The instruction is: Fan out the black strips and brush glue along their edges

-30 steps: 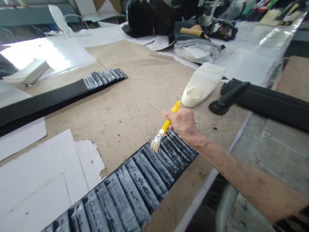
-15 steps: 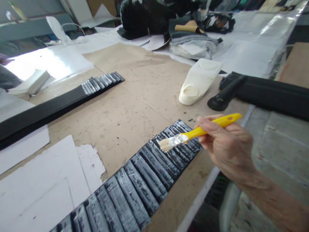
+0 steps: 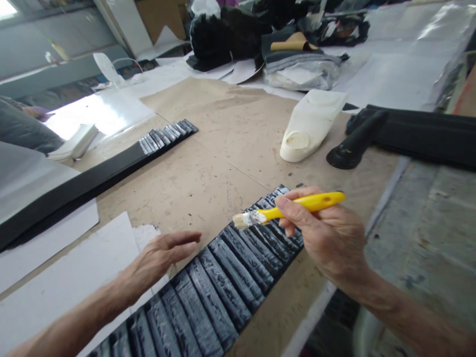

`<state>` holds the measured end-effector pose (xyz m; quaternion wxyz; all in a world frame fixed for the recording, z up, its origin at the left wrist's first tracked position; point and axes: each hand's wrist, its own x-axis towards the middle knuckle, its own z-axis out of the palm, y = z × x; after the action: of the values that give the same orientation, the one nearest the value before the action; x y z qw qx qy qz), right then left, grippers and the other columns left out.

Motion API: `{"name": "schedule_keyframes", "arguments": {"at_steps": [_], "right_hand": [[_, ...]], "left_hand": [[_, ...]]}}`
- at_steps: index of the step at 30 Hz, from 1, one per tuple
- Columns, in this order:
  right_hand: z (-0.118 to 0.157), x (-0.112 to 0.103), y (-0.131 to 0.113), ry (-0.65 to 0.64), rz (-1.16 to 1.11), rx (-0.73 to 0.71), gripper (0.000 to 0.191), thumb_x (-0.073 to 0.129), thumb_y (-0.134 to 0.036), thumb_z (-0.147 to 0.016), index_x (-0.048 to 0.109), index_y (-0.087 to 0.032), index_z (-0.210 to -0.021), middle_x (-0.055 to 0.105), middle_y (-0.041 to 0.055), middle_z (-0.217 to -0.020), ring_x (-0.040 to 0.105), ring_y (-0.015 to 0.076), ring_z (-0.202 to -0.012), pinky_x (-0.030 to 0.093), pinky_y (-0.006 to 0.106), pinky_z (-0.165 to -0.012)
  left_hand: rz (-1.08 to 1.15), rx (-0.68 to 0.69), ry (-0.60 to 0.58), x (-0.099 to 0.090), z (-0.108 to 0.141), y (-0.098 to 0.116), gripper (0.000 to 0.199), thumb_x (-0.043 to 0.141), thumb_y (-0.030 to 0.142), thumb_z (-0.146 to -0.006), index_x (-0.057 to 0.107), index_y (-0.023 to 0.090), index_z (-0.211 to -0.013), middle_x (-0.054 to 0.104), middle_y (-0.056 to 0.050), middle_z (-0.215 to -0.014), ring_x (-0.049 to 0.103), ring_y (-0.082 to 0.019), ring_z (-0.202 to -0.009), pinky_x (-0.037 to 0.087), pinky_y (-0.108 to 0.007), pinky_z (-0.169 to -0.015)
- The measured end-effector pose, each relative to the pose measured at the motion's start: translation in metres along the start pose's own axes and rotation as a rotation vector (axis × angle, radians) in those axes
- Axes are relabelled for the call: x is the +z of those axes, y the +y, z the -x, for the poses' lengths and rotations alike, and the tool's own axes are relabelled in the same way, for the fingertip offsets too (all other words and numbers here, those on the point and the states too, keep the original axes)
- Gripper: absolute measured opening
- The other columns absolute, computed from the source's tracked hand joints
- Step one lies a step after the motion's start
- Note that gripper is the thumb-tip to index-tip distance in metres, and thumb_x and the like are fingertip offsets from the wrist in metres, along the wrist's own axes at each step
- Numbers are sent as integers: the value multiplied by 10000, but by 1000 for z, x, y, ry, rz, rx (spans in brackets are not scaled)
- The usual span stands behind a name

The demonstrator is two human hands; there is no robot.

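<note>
My right hand [image 3: 323, 228] grips a yellow-handled brush [image 3: 308, 202], its pale bristles pointing left above a long row of overlapping black strips [image 3: 223, 267]. White, streaky glue-like coating covers the strips. My left hand [image 3: 167, 250] is just left of that row, fingers stretched out and holding nothing. Farther back on the left lies a stack of long black pieces [image 3: 92, 178], whose fanned far ends [image 3: 169, 135] carry the same white coating.
Behind my right hand are a cream plastic container [image 3: 312, 126], a black tool-like object [image 3: 355, 141] and dark folded material [image 3: 427, 134]. White sheets [image 3: 74, 272] lie at left. Black bags [image 3: 230, 39] stand at the back. A person's hand [image 3: 35, 111] shows at far left.
My left hand has come into view from the lower left. My right hand and the brush have moved left, and the brush is now more level. The view has shifted slightly.
</note>
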<state>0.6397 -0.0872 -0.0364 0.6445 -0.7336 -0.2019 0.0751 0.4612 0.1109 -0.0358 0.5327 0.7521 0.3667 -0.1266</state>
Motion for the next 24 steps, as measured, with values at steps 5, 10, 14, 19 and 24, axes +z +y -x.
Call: {"name": "schedule_keyframes", "arguments": {"at_steps": [5, 10, 14, 19, 24], "right_hand": [[6, -1, 1, -19, -44, 52, 222, 660, -386, -757, 612, -171, -727, 563, -48, -478, 519, 75, -400, 423, 157, -414], [5, 2, 1, 25, -52, 33, 217, 658, -391, -762, 612, -183, -719, 567, -51, -491, 519, 74, -403, 418, 167, -419], [9, 5, 7, -44, 41, -7, 204, 615, -390, -801, 605, -194, -745, 583, -44, -535, 539, 88, -440, 421, 192, -440], [20, -7, 15, -113, 217, -144, 145, 600, -338, -814, 620, -208, -752, 629, -18, -654, 578, 108, -526, 420, 219, -460], [22, -15, 4, 22, 180, -122, 117, 612, -370, -808, 625, -255, -798, 609, -37, -610, 562, 122, -495, 444, 252, -480]], "left_hand": [[137, 56, -253, 21, -34, 25, 449, 540, 454, -801, 597, 173, -1147, 669, -41, -1021, 581, -258, -1019, 366, -381, -1000], [202, 48, -302, 24, -36, 24, 472, 565, 408, -801, 559, 145, -1192, 662, -64, -1041, 583, -259, -1021, 391, -375, -984], [231, 11, -331, 26, -38, 24, 473, 571, 402, -798, 561, 132, -1186, 661, -76, -1038, 595, -261, -1000, 417, -381, -965], [216, -6, -285, 26, -46, 23, 401, 579, 364, -770, 635, 101, -1067, 683, -79, -882, 608, -275, -937, 431, -382, -899], [251, -37, -285, 23, -54, 19, 418, 483, 426, -791, 669, 90, -956, 679, -105, -877, 611, -265, -910, 442, -373, -863]]}}
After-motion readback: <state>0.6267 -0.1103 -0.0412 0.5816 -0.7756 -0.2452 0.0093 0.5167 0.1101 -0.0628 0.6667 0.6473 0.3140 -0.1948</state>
